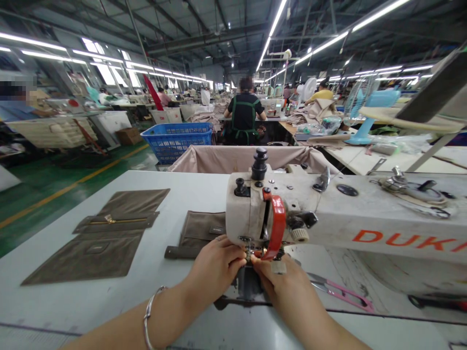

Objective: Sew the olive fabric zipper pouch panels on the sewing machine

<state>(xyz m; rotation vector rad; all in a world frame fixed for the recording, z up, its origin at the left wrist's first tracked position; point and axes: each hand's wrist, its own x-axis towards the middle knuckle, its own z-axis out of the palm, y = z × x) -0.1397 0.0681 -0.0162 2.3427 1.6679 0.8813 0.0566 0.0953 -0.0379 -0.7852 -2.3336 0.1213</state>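
Close by flat fabric (195,227), left hand (218,265); by glossy curved guard (279,221), right hand (288,281).

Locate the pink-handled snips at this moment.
In the head view, the pink-handled snips lie right of centre, just to the right of the right hand and below the arm of the sewing machine.

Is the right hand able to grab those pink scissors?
Probably yes: the pink scissors lie just beside the right hand, and nothing seems to cover their handles. It would first have to come away from the sewing machine.
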